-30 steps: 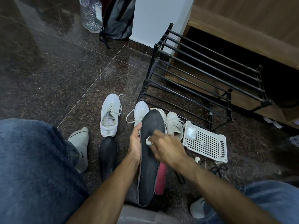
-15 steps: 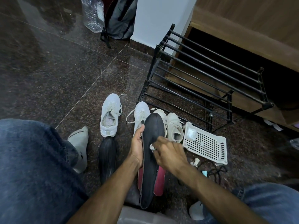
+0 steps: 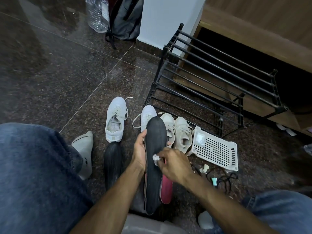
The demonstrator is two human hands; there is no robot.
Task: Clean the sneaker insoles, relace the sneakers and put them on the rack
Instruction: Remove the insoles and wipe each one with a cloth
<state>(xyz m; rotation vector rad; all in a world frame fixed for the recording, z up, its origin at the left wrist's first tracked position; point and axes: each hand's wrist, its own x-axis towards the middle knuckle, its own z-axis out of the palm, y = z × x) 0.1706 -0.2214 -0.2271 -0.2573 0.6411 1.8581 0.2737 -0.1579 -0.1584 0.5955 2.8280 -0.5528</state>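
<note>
**Wiping the dark insole, heel near, toe pointing away**

Lying on the floor at far left, toe away: a second dark insole (image 3: 112,164), apart from both hands. Clasping the left edge of the held insole (image 3: 154,159) near mid-length: the left hand (image 3: 139,152), fingers curled behind, thumb on the rim. Running almost straight away from the body: the insole's long axis, toe up toward the white sneakers (image 3: 116,119), heel down by the lap. Pinching a small white wad (image 3: 156,157) against the insole's right side at mid-length: the right hand (image 3: 173,163), fingertips bunched tight. Judging the coming stroke as travelling along that axis, toward toe or heel. Waiting beyond, further right: the black rack (image 3: 216,78).
</note>
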